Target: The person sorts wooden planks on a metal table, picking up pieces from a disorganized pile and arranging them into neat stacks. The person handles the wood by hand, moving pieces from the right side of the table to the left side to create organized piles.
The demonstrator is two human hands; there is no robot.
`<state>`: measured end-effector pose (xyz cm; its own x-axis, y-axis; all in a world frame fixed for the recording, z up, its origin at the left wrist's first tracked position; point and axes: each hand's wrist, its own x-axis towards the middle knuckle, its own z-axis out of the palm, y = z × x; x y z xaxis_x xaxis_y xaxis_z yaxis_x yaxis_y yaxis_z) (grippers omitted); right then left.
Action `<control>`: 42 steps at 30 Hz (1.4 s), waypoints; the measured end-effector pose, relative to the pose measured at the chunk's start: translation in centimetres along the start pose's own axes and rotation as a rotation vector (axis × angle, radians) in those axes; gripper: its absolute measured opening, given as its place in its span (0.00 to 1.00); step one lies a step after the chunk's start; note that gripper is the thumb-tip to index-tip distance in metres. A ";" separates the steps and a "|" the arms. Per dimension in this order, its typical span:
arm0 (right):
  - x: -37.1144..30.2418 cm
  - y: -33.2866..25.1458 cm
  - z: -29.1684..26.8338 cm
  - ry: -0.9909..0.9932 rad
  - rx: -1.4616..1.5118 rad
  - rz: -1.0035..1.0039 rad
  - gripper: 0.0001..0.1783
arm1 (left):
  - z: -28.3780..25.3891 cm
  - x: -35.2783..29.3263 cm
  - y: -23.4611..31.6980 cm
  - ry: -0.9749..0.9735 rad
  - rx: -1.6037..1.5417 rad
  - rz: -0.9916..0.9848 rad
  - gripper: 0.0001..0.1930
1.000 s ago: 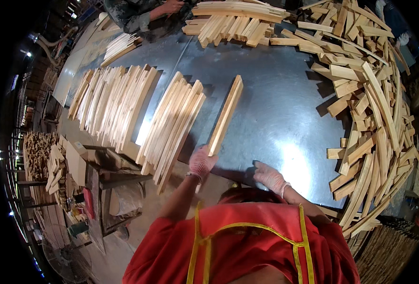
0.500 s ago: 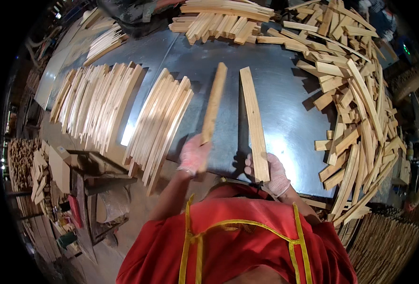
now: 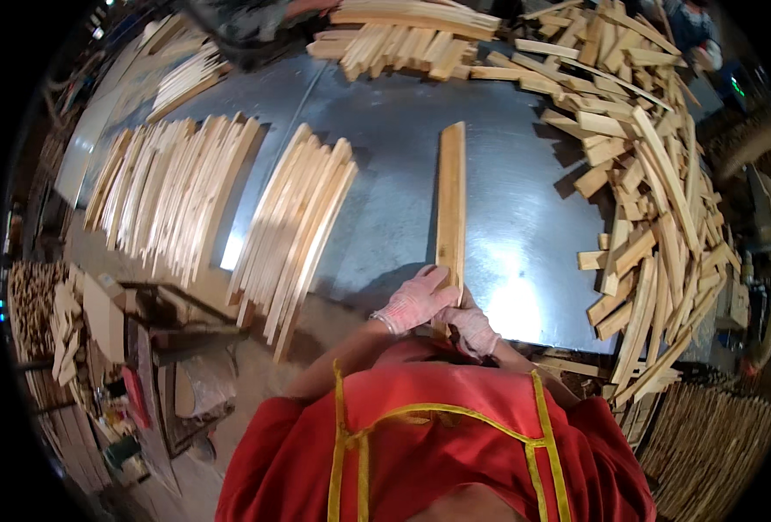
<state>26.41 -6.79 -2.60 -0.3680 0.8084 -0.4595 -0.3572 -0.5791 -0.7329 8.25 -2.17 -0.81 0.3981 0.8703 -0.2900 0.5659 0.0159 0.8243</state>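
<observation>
In the middle of the metal tabletop, two wooden strips (image 3: 451, 196) lie against each other, pointing away from me. At their near end my left hand (image 3: 422, 296), in a pale pinkish glove, is closed around them from the left. My right hand (image 3: 472, 327), also gloved, grips the same end from the right and lower down, its fingers partly hidden behind the strips and the left hand. To the left, a row of strips on edge (image 3: 294, 230) stands side by side, its near ends jutting past the table edge.
A wider row of wooden strips (image 3: 172, 187) lies farther left. Loose strips form a large heap (image 3: 655, 209) along the right side, and stacked ones (image 3: 412, 43) sit at the far edge. The metal table (image 3: 385, 130) runs beneath. A wooden stand (image 3: 164, 348) is at lower left.
Both hands have come together, the left moving right and the right moving slightly left. The two strips, held apart before, are now side by side. The view has shifted slightly.
</observation>
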 end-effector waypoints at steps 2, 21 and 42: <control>-1.4 -3.0 -0.3 0.037 -0.062 0.000 0.36 | -0.3 -0.1 0.9 0.104 -0.086 -0.066 0.26; 1.2 -57.9 -33.4 0.855 -0.841 -0.704 0.59 | 11.9 5.5 2.9 0.266 0.471 0.007 0.30; 0.8 -31.4 -28.3 -0.111 -2.006 -0.761 0.21 | 6.5 18.7 21.7 0.225 0.729 0.479 0.48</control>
<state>61.66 14.99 5.79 -0.6920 0.7182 0.0725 0.7041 0.6937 -0.1518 32.63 11.22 8.51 0.6015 0.7805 0.1705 0.7238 -0.6227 0.2972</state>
